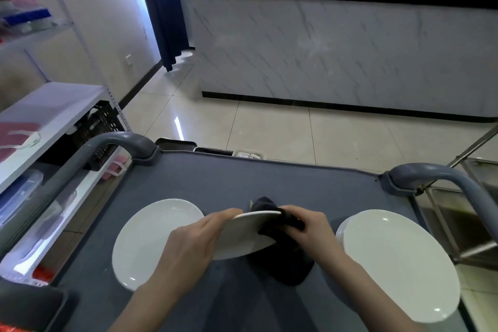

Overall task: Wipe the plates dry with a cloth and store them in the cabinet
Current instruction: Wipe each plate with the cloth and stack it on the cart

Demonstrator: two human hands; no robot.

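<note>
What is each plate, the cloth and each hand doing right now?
Held plate: lifted, tilted, its rim in the cloth.
Dark cloth: wrapped over that rim, hanging down below it.
Left plate: flat on the cart, untouched.
Plate stack: flat on the cart, untouched.
Left hand: grips the held plate.
Right hand: grips the dark cloth.

Grey cart top (pixel 269 180): single plate (pixel 151 237), plate stack (pixel 398 259).
</note>
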